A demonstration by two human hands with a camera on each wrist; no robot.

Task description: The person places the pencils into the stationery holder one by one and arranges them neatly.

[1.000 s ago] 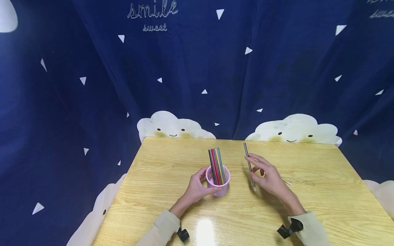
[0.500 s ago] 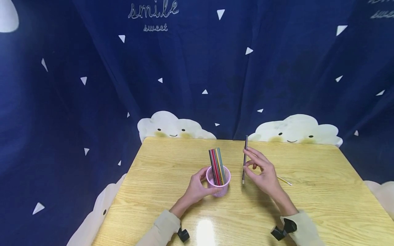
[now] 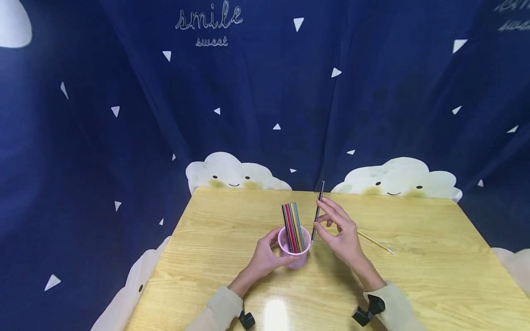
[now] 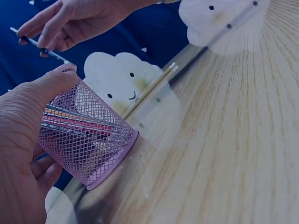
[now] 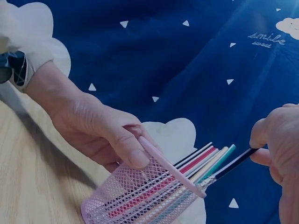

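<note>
A pink mesh pencil cup (image 3: 303, 260) stands on the table, and my left hand (image 3: 264, 258) grips it from the left, thumb across the near side. Several pencils (image 3: 294, 230) in black, red, yellow and teal lean inside it. Between thumb and fingertips my right hand (image 3: 342, 235) pinches a dark pencil (image 3: 318, 207), nearly upright, its pale end down at the cup's right rim. In the right wrist view the pale end of the dark pencil (image 5: 231, 165) is beside the rim; whether they touch I cannot tell.
A yellow pencil (image 3: 376, 242) lies on the wooden table (image 3: 434, 257) behind my right hand, partly hidden by it. A dark blue curtain (image 3: 248, 92) with white clouds and triangles hangs behind the table's far edge.
My right hand has moved left with the dark pencil, from well right of the cup to its rim. More of the yellow pencil shows. The left hand stays on the cup.
</note>
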